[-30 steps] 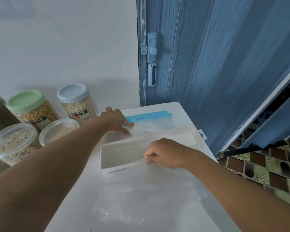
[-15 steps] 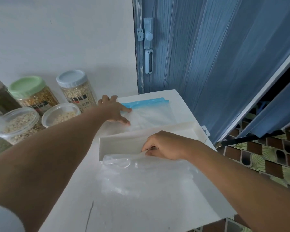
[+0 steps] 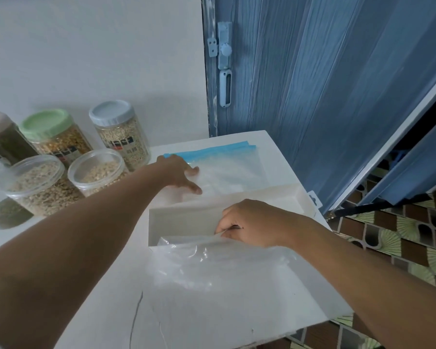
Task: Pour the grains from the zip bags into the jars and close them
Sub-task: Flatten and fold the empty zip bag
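An empty clear zip bag with a blue strip point(image 3: 227, 170) lies flat at the far end of the white table point(image 3: 106, 285). My left hand point(image 3: 181, 176) rests on its left side with fingers spread. My right hand point(image 3: 252, 222) pinches the edge of a second empty clear bag point(image 3: 217, 268) that drapes over the near wall of a white tray point(image 3: 181, 217). Two open jars of pale grains point(image 3: 35, 182) point(image 3: 98, 170) stand at the left. Behind them are closed jars, one with a green lid point(image 3: 53, 132) and one with a grey lid point(image 3: 118, 132).
A dark-filled jar point(image 3: 3, 139) stands at the far left by the wall. A blue folding door point(image 3: 325, 84) rises right behind the table. The table's right and near edges drop to a patterned tile floor point(image 3: 400, 243).
The view has tilted down and the table looks lower. My right hand has drawn the clear bag toward me over the tray's near wall. My left hand stays on the blue-strip bag.
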